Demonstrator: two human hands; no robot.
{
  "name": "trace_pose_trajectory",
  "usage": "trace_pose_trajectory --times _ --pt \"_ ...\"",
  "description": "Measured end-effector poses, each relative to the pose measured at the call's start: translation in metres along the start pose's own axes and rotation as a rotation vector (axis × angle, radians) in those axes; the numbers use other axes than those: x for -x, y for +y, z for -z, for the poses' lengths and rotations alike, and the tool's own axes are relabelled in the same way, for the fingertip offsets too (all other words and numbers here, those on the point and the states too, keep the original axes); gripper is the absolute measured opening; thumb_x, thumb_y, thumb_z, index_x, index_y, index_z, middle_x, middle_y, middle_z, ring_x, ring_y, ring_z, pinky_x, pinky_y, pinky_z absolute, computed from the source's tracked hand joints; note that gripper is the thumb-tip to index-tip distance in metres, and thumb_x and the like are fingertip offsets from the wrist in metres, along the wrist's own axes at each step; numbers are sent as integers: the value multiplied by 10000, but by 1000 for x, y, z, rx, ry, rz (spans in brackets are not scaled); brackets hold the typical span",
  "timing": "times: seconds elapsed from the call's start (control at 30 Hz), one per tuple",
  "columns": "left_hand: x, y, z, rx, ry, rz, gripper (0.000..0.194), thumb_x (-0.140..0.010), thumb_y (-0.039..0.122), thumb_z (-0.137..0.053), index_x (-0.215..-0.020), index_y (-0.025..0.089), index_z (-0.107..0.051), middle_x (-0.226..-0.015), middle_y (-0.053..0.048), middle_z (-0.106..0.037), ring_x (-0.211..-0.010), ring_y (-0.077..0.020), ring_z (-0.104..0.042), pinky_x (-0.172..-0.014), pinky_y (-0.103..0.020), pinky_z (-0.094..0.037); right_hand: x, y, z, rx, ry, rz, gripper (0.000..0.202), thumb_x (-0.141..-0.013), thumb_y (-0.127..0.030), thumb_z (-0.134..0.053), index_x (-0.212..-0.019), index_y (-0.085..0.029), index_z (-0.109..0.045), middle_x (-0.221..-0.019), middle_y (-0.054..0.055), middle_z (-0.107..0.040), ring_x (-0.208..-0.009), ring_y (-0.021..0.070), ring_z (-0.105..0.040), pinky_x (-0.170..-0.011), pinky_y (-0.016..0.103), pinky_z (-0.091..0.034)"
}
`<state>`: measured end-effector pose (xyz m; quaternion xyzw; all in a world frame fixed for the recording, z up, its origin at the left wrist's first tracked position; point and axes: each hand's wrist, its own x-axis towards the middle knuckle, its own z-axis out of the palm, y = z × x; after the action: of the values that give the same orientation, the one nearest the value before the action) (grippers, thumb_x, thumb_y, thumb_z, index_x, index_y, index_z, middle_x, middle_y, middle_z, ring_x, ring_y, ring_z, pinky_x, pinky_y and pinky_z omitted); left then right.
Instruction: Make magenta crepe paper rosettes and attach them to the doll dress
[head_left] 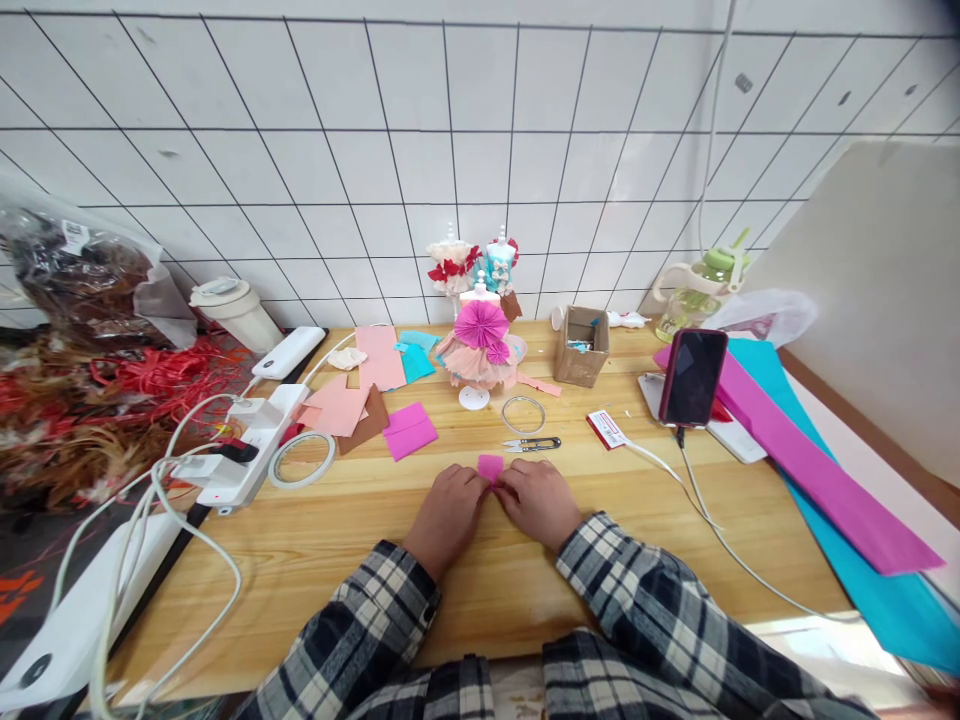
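Between my two hands is a small piece of magenta paper (pixel 490 467), its upper part showing above the fingertips. My left hand (pixel 450 512) pinches its left side and my right hand (pixel 538 500) pinches its right side, both low over the wooden table. Just beyond lie thread snips (pixel 532 444) and a thin metal ring (pixel 523 414). A miniature dress form (pixel 481 345) stands farther back, dressed with magenta pleated rosettes over a peach ruffled skirt. To the left rests a folded magenta sheet (pixel 409 431). The fingers hide the lower part of the held paper.
Two more dress forms (pixel 452 265) stand by the tiled wall. A small cardboard box (pixel 583 346), a phone (pixel 693 378) and long paper strips (pixel 817 460) are to the right. On the left are a tape roll (pixel 302 460), a power strip (pixel 255 450), cables and peach paper (pixel 334 408).
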<state>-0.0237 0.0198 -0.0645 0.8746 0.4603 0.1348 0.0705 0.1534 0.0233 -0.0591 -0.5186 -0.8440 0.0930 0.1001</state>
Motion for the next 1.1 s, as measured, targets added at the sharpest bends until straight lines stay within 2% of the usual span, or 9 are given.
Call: trace_pose_trajectory --times 0.27,0.47,0.67,0.8,1.1 --pt "-2 4 7 -43 39 -33 179 -905 166 -462 -857 160 -634 -868 -52 -612 -859 -200 -517 -816 -346 -440 1 -1 5 6 -23 -9 247 -932 -341 -417 -898 -231 -635 -860 27 -625 -806 158 -559 -733 294 -319" --pt "-1 7 8 -108 13 -11 203 -914 199 -445 -830 164 -627 -787 -50 -612 -778 -200 -522 -757 -353 -448 1 -2 4 14 -30 -10 251 -926 -336 -426 -878 -220 -643 -857 28 -627 -809 158 -566 -732 298 -331" --pt "-1 6 9 -105 44 -52 207 -912 195 -447 -822 157 -629 -907 -72 -622 -893 -213 -525 -829 -367 -429 0 -2 5 10 -41 -15 252 -929 -339 -424 -885 -215 -639 -864 33 -630 -809 157 -569 -735 296 -336" --pt "-1 3 8 -105 -11 -29 222 -921 224 -444 -828 171 -639 -806 -51 -633 -805 -201 -544 -783 -369 -433 0 0 4 -12 -43 -11 245 -931 -342 -422 -904 -229 -638 -867 25 -631 -824 156 -572 -739 291 -335" --pt "-1 -1 1 -17 22 5 184 -910 195 -471 -901 180 -654 -856 -46 -639 -823 -194 -545 -803 -354 -433 0 -1 4 -21 -43 -24 215 -925 -326 -435 -899 -218 -619 -889 32 -630 -829 161 -568 -730 283 -343"
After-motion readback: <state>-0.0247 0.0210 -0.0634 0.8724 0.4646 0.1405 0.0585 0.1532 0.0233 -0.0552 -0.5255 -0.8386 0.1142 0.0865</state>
